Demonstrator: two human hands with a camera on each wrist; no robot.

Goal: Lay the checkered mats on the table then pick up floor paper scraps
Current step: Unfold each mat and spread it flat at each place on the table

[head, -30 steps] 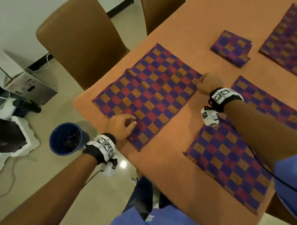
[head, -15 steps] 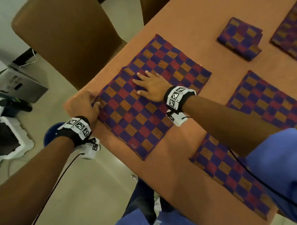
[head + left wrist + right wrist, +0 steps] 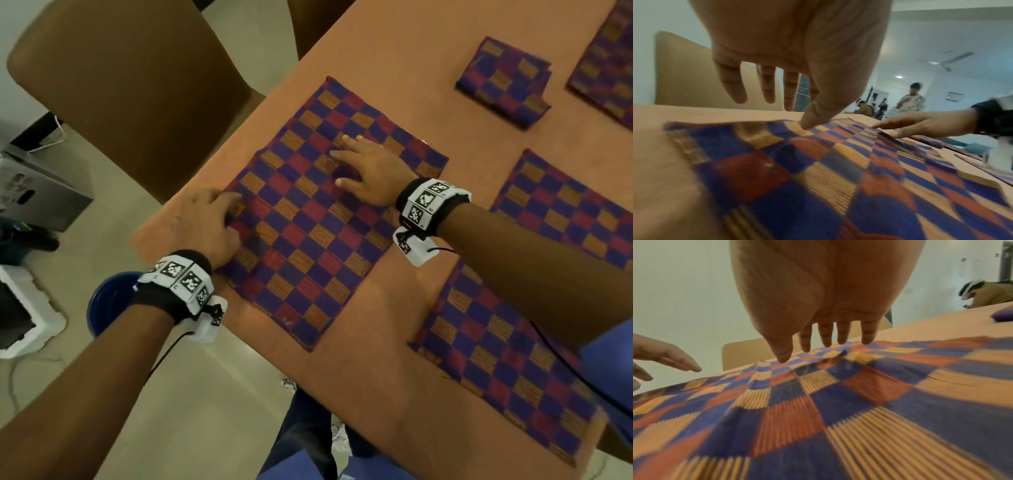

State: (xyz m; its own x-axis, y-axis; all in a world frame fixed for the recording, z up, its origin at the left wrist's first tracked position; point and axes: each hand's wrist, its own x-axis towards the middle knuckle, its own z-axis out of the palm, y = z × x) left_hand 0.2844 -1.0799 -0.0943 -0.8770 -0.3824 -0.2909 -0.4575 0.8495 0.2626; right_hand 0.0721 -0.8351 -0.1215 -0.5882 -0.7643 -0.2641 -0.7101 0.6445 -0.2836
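Note:
A blue, red and orange checkered mat [image 3: 308, 240] lies spread flat at the near left corner of the orange table [image 3: 394, 44]. My left hand [image 3: 209, 222] rests open at the mat's left edge, thumb tip touching the cloth [image 3: 807, 126], fingers straight. My right hand [image 3: 366, 168] lies flat with spread fingers on the mat's middle [image 3: 818, 386]. Two more mats [image 3: 507, 370] [image 3: 568, 209] lie spread to the right. A folded mat [image 3: 503, 82] sits farther back. White paper scraps [image 3: 339, 438] lie on the floor by my legs.
A brown chair [image 3: 137, 92] stands at the table's left side. A blue bucket [image 3: 106, 308] sits on the floor under my left wrist. A grey box [image 3: 37, 192] and white foam [image 3: 30, 318] lie at the left. Another mat [image 3: 606, 61] shows at the top right edge.
The folded-over corner of the mat has been laid flat. My right hand moved from the mat's right edge onto its middle; my left hand moved from the near edge to the left edge.

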